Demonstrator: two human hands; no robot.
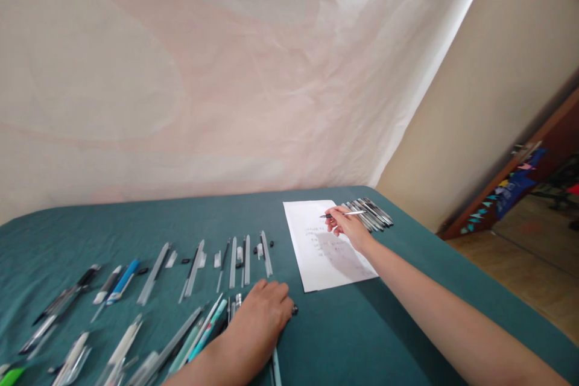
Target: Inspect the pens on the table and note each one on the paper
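Above a sheet of white paper (316, 277) with handwriting on it, my right hand (347, 226) is closed around a pen (355, 213). The dark tip points left and lies near the upper part of the sheet. My left hand (266, 313) is low over the table with its fingers curled down. A small dark end (295, 309) shows beside its fingertips, but what the hand holds is hidden. Under and beside the left wrist lie several pens, among them a turquoise pen (208, 330).
A row of pens (371, 213) lies past the paper's right side. Clear pen barrels (233, 262), refills and caps are laid out left of the paper. A blue pen (124, 280) lies farther left. The green cloth-covered table (362, 338) meets a pale hanging sheet (203, 102) behind.
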